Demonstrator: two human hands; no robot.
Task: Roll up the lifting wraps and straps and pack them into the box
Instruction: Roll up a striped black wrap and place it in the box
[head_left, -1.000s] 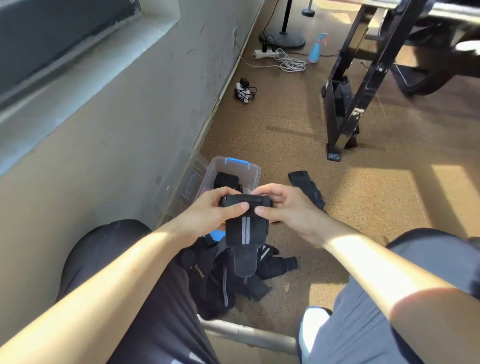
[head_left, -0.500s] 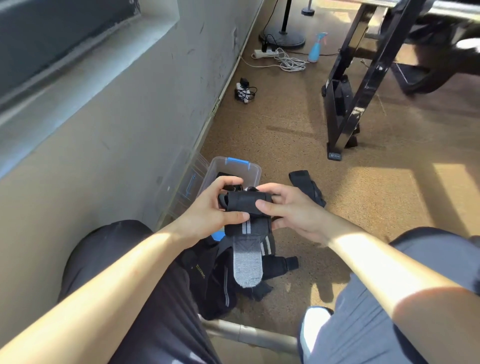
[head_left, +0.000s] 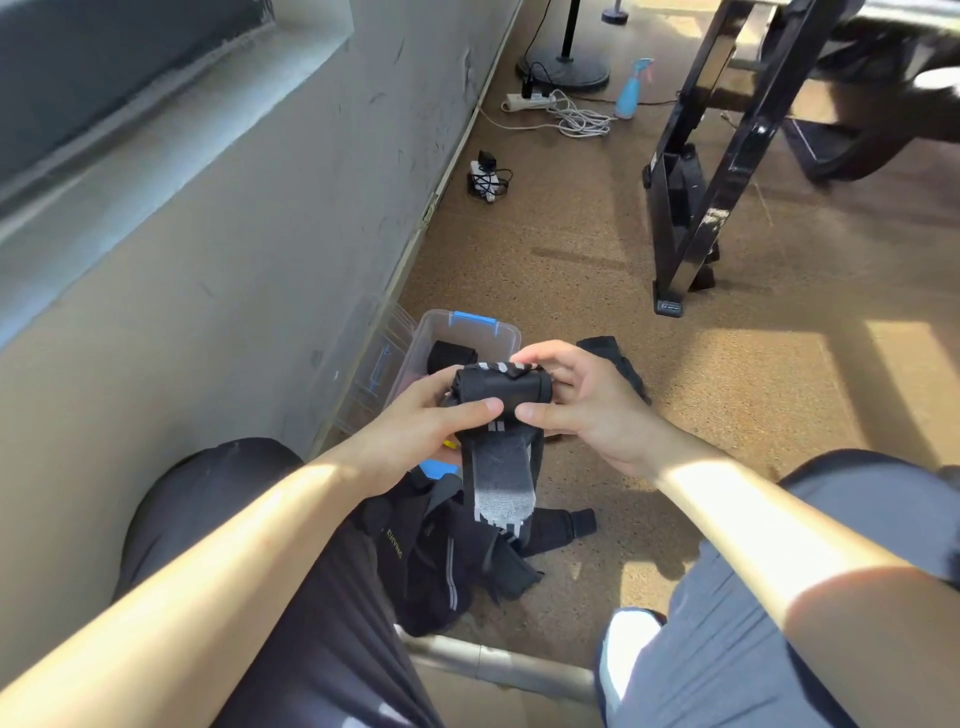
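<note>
The wrap (head_left: 498, 395) is black with white diagonal stripes along its top edge, and its hanging tail is grey. The box (head_left: 506, 340) is clear with blue latches. The pile of straps (head_left: 441, 566) is black with a grey stripe. The floor (head_left: 571, 270) is speckled tan.

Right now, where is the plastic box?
In the head view the box sits on the floor near the left-side wall, just beyond the left hand.

One box (head_left: 511, 335) (clear plastic), one spray bottle (head_left: 631, 91), two hands (head_left: 415, 431) (head_left: 592, 410).
</note>
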